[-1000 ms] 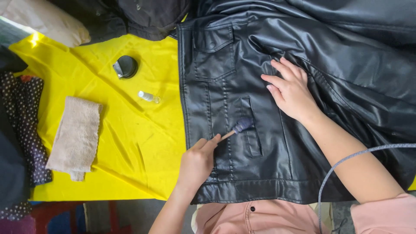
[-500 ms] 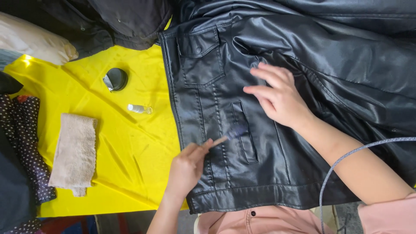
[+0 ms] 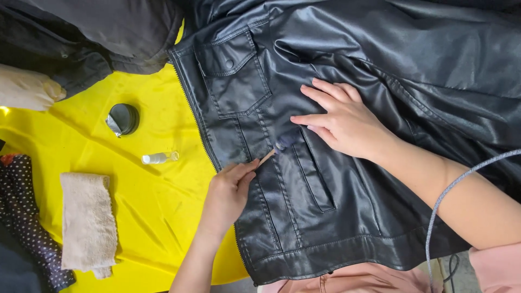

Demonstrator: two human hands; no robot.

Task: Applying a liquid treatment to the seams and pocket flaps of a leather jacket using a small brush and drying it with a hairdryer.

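Your left hand pinches a small brush by its wooden handle, fingers closed tight around it. The brush runs diagonally: its long axis climbs from your fingertips up and to the right, and the dark bristle tip points toward your right hand, pressing on the black jacket just above the slanted pocket. Your right hand lies flat on the jacket, fingers spread and holding nothing, the index fingertip just beside the bristles. Off to the left of your left hand, on the yellow cloth, lie a small clear bottle, a round dark tin and a folded beige towel.
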